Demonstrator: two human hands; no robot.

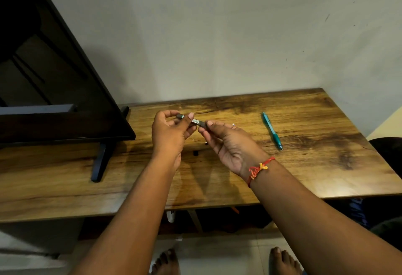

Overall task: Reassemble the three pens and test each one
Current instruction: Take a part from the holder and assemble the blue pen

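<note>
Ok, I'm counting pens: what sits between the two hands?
A dark pen, pinched at its ends by the left hand and the right hand; the head view shows it.

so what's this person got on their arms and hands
No sleeves in view on either arm. The right wrist wears a thin red thread bracelet with an orange-yellow knotted tassel. No rings, watch or gloves show on the left hand or right hand.

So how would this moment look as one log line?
left hand, right hand: gripping dark pen | teal pen: on table
</note>
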